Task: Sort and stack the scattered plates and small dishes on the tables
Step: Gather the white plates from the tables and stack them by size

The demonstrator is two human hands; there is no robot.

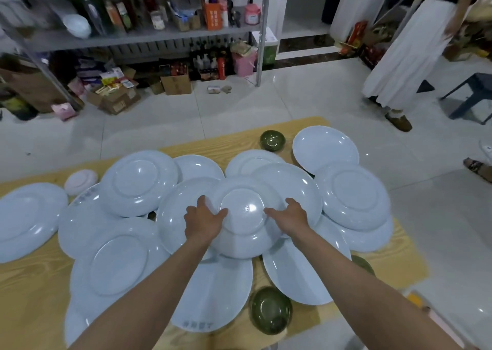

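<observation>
Both hands are on the top plate [243, 212], which lies face down at the middle of the heap on the desk [29, 291]; the left hand [205, 220] takes its left edge and the right hand [291, 217] its right edge, each thumb laid inward beside the raised foot ring, so the plate is grasped from two sides and held level; whether the fingertips reach under the rim cannot be told. A two-sided hold suits a wide, glossy plate that might tip or slide in one hand; this one looks the sensible pick, since nothing rests on it while it overlaps the left plate [173, 216] and the right plate [302, 184] beneath. Around it the other plates [118, 265] lie scattered and overlapping, most face down with foot rings showing, though the far plate [326, 147] is face up; that mix is likely why sorting comes before stacking, for like faces nest and unlike ones rock. A far bowl [272, 140] sits by the desk's far edge and a near bowl [270, 311] just beside plate rims at the front; a pink dish [81, 180] lies face down at the left; these small pieces probably want their own pile; judging by the spread, the task is barely begun.
</observation>
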